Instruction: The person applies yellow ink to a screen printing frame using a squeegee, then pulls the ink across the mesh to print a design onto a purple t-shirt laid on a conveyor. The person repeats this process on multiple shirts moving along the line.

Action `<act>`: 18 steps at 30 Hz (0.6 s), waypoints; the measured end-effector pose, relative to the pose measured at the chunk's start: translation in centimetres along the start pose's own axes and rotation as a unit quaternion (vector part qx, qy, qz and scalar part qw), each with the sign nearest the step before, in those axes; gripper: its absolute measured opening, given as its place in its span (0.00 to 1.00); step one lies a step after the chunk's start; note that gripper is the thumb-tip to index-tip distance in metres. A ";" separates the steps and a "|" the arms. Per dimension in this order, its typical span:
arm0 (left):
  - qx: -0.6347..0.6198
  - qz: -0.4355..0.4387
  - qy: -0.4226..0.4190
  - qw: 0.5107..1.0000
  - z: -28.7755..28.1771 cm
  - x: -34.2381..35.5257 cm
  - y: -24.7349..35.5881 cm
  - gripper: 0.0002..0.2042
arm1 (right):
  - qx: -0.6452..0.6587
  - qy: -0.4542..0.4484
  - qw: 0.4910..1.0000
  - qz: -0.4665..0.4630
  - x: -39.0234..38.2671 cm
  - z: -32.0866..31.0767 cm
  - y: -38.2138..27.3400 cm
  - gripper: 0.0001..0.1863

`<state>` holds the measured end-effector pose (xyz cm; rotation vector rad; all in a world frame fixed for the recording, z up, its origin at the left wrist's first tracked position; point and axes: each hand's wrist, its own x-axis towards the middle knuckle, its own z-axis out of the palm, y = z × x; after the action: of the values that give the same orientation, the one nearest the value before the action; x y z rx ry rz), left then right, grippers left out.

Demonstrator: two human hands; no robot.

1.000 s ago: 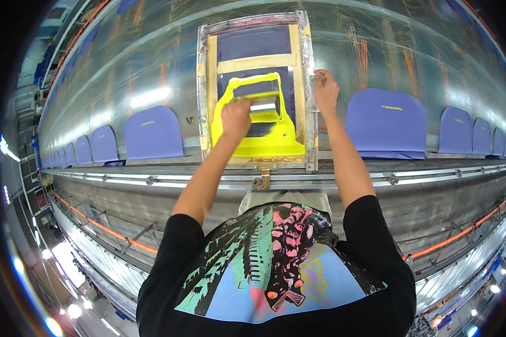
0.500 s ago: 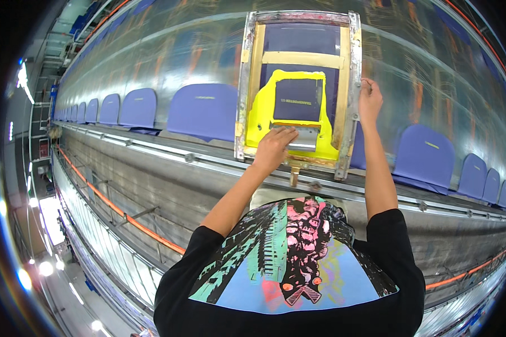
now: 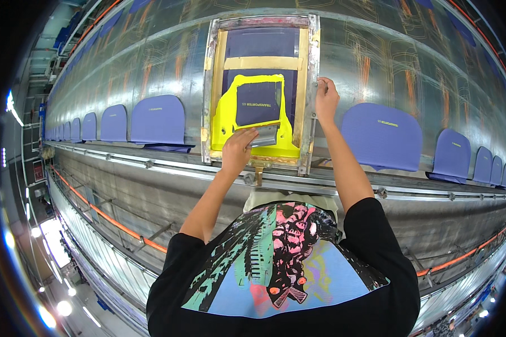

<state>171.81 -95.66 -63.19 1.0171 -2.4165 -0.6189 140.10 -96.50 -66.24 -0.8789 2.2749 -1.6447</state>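
A screen-printing frame (image 3: 316, 53) with a worn metal border stands over the sloping metal table. Bright yellow ink (image 3: 222, 121) coats its mesh around a dark rectangular window (image 3: 258, 95), where lettering shows. My left hand (image 3: 239, 147) is closed around a squeegee (image 3: 265, 136) with a grey metal holder, low inside the frame at the ink's near edge. At the frame's right side, my right hand (image 3: 327, 100) has its fingers curled against the metal edge. Whatever lies beneath the mesh is mostly hidden.
Purple rounded fabric panels lie in a row, one to the left (image 3: 157, 119) and one to the right (image 3: 382, 135) of the frame, each with small yellow print. A metal rail (image 3: 348, 188) with bolts runs along the near edge. An orange pipe (image 3: 118, 224) runs below.
The frame has shifted left along the rail with both hands and the squeegee. A panel that peeked from beneath its right side now lies fully in the open.
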 end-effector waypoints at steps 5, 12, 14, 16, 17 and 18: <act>0.027 0.036 -0.041 0.998 1.2 -1.8 -0.9 0.27 | -0.028 0.008 1.000 -0.006 2.4 0.0 2.9 0.09; 0.080 0.114 -0.013 0.990 3.3 2.6 -2.5 0.21 | -0.048 0.004 0.999 0.018 3.1 -0.9 3.2 0.10; 0.026 0.033 -0.007 0.999 2.2 8.3 -3.5 0.17 | -0.053 -0.004 0.998 0.023 2.5 -0.3 3.1 0.11; 0.003 -0.003 -0.044 0.999 0.7 14.0 -3.8 0.18 | -0.056 -0.016 0.998 0.027 2.4 -0.3 2.7 0.11; 0.030 0.022 -0.058 0.998 0.4 16.3 -4.2 0.17 | -0.051 -0.017 0.998 0.028 2.5 -0.3 2.5 0.11; 0.044 0.048 -0.034 0.997 0.7 17.8 -4.5 0.18 | -0.045 -0.017 0.998 0.034 2.4 -0.2 2.4 0.11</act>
<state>162.68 -111.52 -62.24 0.9225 -2.5548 -0.5252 137.24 -97.17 -67.96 -0.8326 2.3448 -1.4982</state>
